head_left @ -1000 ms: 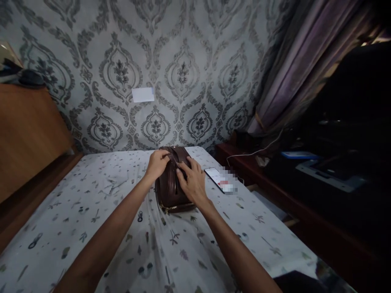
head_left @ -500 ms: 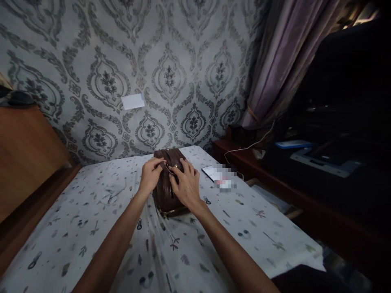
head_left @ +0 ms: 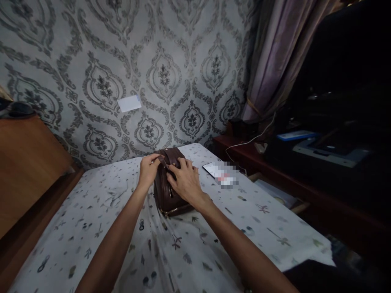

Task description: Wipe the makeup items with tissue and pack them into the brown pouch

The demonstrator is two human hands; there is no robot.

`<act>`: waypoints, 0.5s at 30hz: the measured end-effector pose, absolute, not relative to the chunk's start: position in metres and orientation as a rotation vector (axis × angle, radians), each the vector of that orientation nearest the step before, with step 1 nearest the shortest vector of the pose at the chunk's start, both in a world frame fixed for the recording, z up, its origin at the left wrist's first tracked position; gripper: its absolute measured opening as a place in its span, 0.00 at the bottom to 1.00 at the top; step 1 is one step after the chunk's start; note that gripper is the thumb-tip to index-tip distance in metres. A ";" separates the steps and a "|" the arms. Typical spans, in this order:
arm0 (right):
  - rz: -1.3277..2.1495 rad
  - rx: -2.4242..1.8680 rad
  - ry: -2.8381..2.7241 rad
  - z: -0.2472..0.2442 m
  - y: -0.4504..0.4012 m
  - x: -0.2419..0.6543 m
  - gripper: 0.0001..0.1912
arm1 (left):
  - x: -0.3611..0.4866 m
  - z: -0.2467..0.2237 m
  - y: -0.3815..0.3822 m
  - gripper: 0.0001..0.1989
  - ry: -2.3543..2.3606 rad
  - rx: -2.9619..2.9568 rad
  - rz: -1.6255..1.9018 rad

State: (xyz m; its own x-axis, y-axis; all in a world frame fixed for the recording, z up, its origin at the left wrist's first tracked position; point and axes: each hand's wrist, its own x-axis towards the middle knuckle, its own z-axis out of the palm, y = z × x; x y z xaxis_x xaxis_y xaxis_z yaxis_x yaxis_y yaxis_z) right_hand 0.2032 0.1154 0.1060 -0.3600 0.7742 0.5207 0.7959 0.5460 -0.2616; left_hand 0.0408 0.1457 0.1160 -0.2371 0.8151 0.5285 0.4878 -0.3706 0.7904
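Observation:
A dark brown leather bag (head_left: pixel 163 190) with a brass-coloured zip lies on a white printed sheet (head_left: pixel 91 228). My left hand (head_left: pixel 148 171) is at its left side, thumb and fingers pinched on a brown strap or flap (head_left: pixel 164 162) lifted slightly from the top. Across the right part of the bag is my right hand (head_left: pixel 187 182), fingers bent over its top and side, thumb and forefinger close to the lifted strap. A short zip shows on the top face between my hands. My right hand hides part of the bag.
A phone (head_left: pixel 210 170), partly blurred out, lies right of the bag. A white cable (head_left: pixel 241 144) runs over the dark red furniture (head_left: pixel 222 146) beside an open drawer (head_left: pixel 277 193). A wooden panel (head_left: pixel 30 167) stands at left; patterned wallpaper (head_left: pixel 165 77) is behind.
The camera view has shifted slightly. My left hand still pinches the strap, now pulled a little to the left and up. My right hand stays on the bag.

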 end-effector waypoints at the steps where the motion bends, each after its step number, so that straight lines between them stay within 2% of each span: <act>1: -0.056 -1.259 -2.183 0.106 0.116 0.203 0.16 | 0.042 0.117 0.146 0.09 1.573 1.740 1.637; 15: -0.013 -1.180 -2.098 0.094 0.117 0.204 0.20 | 0.051 0.101 0.127 0.10 1.521 1.707 1.731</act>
State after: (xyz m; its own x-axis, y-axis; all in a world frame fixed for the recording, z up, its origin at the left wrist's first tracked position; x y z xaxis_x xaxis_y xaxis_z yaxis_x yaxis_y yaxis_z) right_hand 0.2036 0.1174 0.0941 -0.3234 0.7407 0.5888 0.7482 0.5812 -0.3202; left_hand 0.0514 0.1270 0.1014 -0.2673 0.7831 0.5615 0.4560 -0.4105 0.7897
